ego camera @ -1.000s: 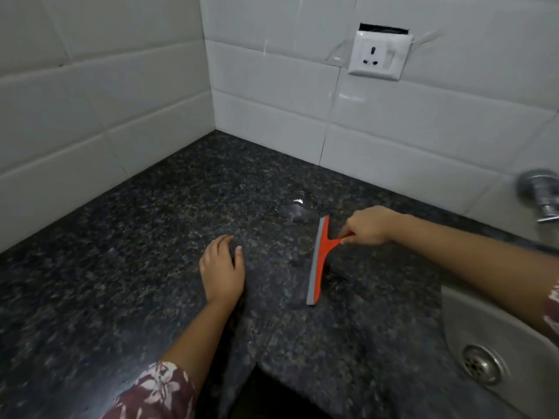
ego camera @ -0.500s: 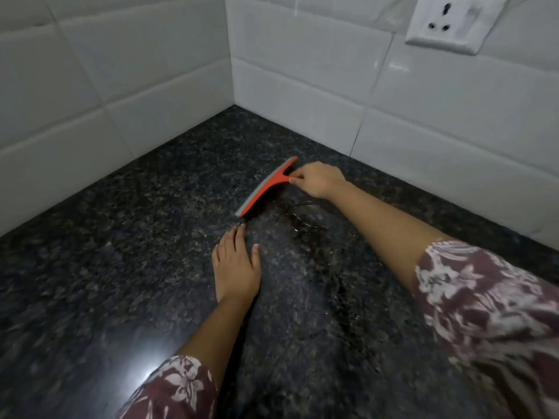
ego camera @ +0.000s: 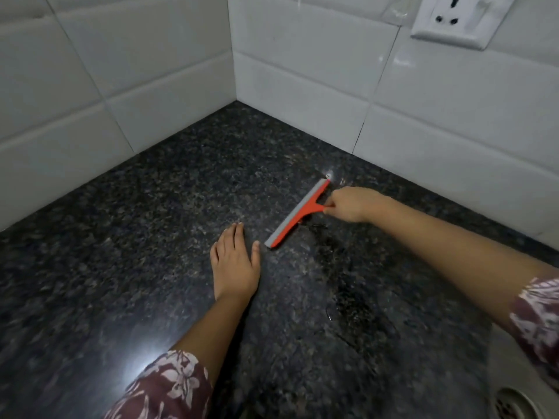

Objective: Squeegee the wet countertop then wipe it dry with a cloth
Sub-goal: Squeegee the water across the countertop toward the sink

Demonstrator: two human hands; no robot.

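A red squeegee [ego camera: 298, 213] with a grey rubber blade lies with its edge on the dark speckled granite countertop [ego camera: 151, 243], slanted from near my left thumb up toward the back wall. My right hand [ego camera: 351, 204] grips its short handle from the right. My left hand [ego camera: 235, 263] rests flat on the counter, palm down and fingers apart, just left of the blade's lower end. A wet streak with a water outline [ego camera: 354, 300] shows on the stone below my right hand. No cloth is in view.
White tiled walls [ego camera: 302, 80] meet in a corner behind the counter. A white wall socket [ego camera: 453, 18] sits at the top right. A steel sink with a drain [ego camera: 511, 403] shows at the bottom right edge.
My right hand carried the squeegee from near the sink toward the corner, then drew it back rightward toward me. My left hand stayed flat on the counter.
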